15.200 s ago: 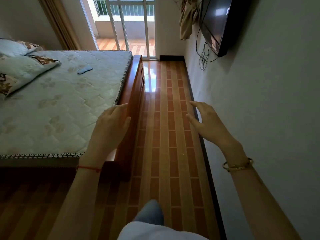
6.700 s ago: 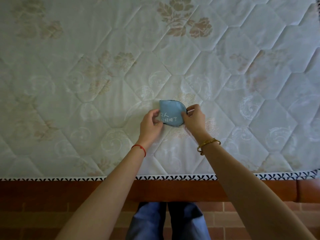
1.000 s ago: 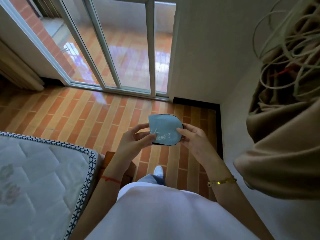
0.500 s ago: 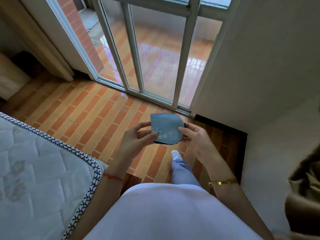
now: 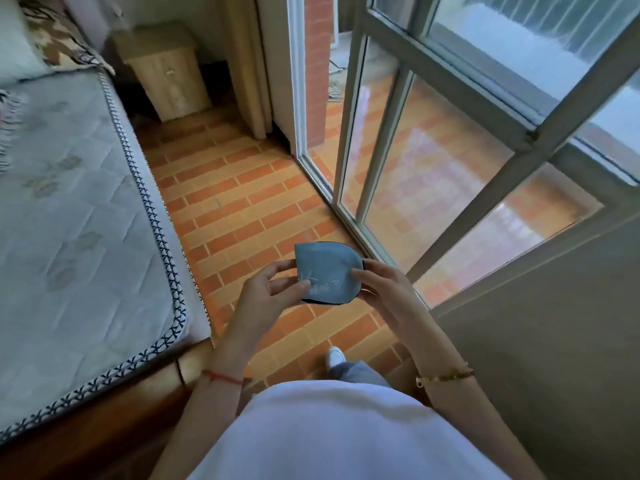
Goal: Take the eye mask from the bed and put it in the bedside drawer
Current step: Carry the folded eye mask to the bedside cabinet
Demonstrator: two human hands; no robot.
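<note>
The blue eye mask [image 5: 325,268], folded in half with white writing on it, is held in front of my chest above the brick-tiled floor. My left hand [image 5: 266,296] pinches its left edge and my right hand [image 5: 384,292] pinches its right edge. The bed [image 5: 69,237] with its pale quilted mattress fills the left side. A light wooden bedside cabinet [image 5: 166,71] stands far off at the top left, past the head of the bed, with its front shut.
A strip of orange brick floor [image 5: 235,202] runs between the bed and the sliding glass doors [image 5: 433,150] on the right. A curtain [image 5: 249,64] hangs beside the cabinet. A patterned pillow [image 5: 41,36] lies at the bed's head. A grey wall [image 5: 554,358] is at the right.
The view has swung left around the bed's corner, bringing the bedside cabinet and the aisle into sight. Both hands keep the same hold on the folded mask.
</note>
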